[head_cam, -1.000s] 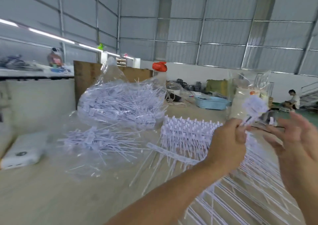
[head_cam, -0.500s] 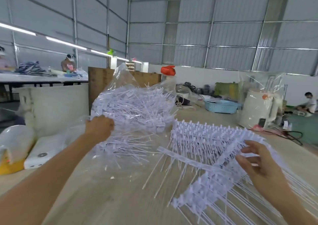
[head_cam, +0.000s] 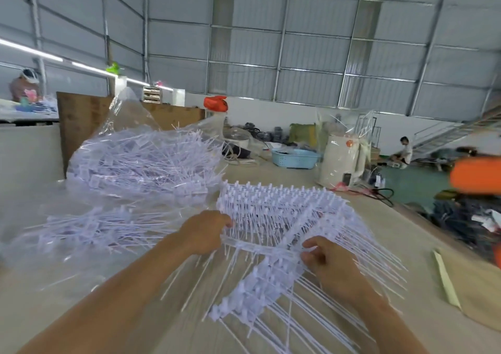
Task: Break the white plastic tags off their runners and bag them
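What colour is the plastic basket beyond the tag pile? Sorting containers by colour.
Light blue; the perforated plastic basket shows in the head view.

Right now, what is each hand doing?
Left hand: grips the white tag runners.
Right hand: pinches the same runners.

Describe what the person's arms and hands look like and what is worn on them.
Both forearms are bare right down to the frame's lower edge: no sleeves or cuffs show. The left hand and right hand wear no gloves. No watch, bracelet or ring is visible on either, though the picture is somewhat blurred.
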A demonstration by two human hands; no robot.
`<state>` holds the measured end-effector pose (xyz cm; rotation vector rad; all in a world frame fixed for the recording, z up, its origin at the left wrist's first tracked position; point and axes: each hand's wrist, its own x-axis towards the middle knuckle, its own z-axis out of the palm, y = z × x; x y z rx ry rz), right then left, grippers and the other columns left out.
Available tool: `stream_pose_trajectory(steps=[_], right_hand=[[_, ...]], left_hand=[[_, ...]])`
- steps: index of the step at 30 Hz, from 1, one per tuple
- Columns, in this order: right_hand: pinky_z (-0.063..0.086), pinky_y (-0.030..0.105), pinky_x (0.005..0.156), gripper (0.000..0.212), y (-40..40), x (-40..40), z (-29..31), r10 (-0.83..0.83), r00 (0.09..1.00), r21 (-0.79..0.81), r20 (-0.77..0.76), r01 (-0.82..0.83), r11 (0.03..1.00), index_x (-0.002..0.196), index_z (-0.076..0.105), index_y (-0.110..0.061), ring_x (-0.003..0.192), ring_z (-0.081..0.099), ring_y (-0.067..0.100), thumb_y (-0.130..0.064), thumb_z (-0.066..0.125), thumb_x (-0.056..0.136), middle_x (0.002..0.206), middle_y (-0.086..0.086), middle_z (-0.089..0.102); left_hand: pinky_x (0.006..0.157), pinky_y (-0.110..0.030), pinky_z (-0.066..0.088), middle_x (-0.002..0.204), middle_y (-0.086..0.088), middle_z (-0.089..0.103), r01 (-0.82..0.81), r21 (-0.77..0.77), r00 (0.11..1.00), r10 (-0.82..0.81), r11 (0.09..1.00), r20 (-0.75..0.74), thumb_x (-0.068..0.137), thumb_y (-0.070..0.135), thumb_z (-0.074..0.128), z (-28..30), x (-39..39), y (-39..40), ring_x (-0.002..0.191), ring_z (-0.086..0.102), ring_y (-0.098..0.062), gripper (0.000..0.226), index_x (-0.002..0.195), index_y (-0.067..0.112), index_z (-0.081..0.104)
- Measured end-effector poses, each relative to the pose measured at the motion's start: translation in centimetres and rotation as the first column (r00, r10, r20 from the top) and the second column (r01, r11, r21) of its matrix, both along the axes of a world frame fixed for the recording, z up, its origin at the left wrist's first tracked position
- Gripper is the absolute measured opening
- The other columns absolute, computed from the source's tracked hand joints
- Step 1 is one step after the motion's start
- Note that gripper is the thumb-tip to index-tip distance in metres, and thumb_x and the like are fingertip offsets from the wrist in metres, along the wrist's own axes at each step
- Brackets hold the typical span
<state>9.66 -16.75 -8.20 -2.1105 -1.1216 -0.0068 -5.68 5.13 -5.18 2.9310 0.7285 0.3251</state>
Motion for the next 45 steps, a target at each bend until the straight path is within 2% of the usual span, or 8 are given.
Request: stream_pose_trajectory(steps=[10,14,17,21,29,33,40,45], right_hand=[[0.04,0.022,0.061,0.026,0.9,-1.1,0.0,-0.076,0.993,-0.161,0.089,0.09,0.983,0.068,0.052,-0.03,0.062,0.051,0.009,-0.046,0.056,0.087,0.059,-0.01,0.049],[0.038,0.023,0.059,0.026,1.2,-1.9,0.6,-0.071,0.991,-0.071,0.111,0.079,0.994,0.065,0.052,-0.02,0.061,0.047,0.014,-0.033,0.063,0.086,0.062,-0.005,0.048],[0.043,0.017,0.057,0.015,0.8,-2.8,2.3,0.148,0.947,0.435,-0.284,-0.011,0.901,0.074,0.055,-0.01,0.062,0.057,0.02,-0.008,0.065,0.085,0.07,0.013,0.061],[0.05,0.019,0.043,0.009,-0.6,-3.5,5.4,0.556,0.58,0.747,-0.595,0.144,0.649,0.093,0.055,-0.002,0.061,0.07,0.022,-0.007,0.058,0.086,0.079,0.018,0.071],[0.051,0.014,0.045,0.005,-3.7,-0.2,6.5,0.451,0.628,0.747,-0.634,0.345,0.569,0.091,0.055,0.0,0.056,0.068,0.017,-0.004,0.052,0.092,0.065,0.014,0.067],[0.056,0.02,0.06,0.015,-3.6,0.2,5.5,0.514,0.599,0.754,-0.615,0.256,0.604,0.086,0.053,-0.007,0.078,0.072,0.025,0.004,0.044,0.093,0.081,0.019,0.071],[0.056,0.02,0.055,0.015,-4.7,1.3,6.6,0.548,0.666,0.862,-0.506,0.42,0.286,0.087,0.054,-0.013,0.066,0.071,0.014,-0.004,0.045,0.095,0.07,0.003,0.072],[0.053,0.024,0.044,0.011,-6.4,3.3,5.9,0.079,0.746,0.606,-0.661,0.47,0.642,0.085,0.06,-0.008,0.051,0.067,0.021,-0.002,0.054,0.091,0.059,0.005,0.069]], left_hand=[[0.1,-0.039,0.034,0.125,0.0,0.049,-0.218,0.247,0.961,0.252,0.944,-0.116,0.09,0.019,0.048,-2.0,0.3,1.3,0.122,0.041,-0.021,0.035,0.125,0.022,0.05],[0.089,-0.035,0.038,0.112,-0.002,0.054,-0.218,0.316,0.953,0.132,0.923,0.273,0.087,0.013,0.052,-0.5,-0.5,1.4,0.111,0.048,-0.022,0.025,0.11,0.021,0.061],[0.087,-0.035,0.042,0.109,-0.016,0.055,-0.124,0.185,0.605,-0.074,0.975,0.793,0.075,-0.005,0.066,1.8,-1.5,1.3,0.102,0.054,-0.033,0.028,0.101,0.005,0.067],[0.071,-0.01,0.051,0.113,-0.002,0.057,0.23,-0.215,0.319,0.135,0.949,0.938,0.08,-0.005,0.067,3.8,-1.7,-0.9,0.083,0.065,-0.013,0.041,0.114,0.015,0.06],[0.058,-0.021,0.057,0.083,-0.014,0.074,0.696,-0.706,0.629,0.364,0.13,0.687,0.077,0.002,0.064,2.6,0.4,-5.6,0.07,0.073,-0.02,0.034,0.11,-0.002,0.059],[0.093,-0.045,0.051,0.116,-0.023,0.065,0.593,-0.784,0.805,0.141,-0.181,0.577,0.075,0.013,0.068,1.3,0.6,-6.3,0.105,0.063,-0.04,0.057,0.128,0.006,0.051],[0.105,-0.044,0.042,0.129,-0.021,0.057,0.353,-0.931,0.867,-0.405,0.092,0.289,0.09,0.017,0.06,-0.2,-0.7,-5.2,0.118,0.057,-0.034,0.049,0.135,0.01,0.041],[0.092,-0.041,0.053,0.119,-0.018,0.065,0.476,-0.879,0.878,-0.055,-0.022,0.476,0.084,0.006,0.059,0.0,0.1,-5.2,0.107,0.064,-0.035,0.05,0.132,0.007,0.045]])
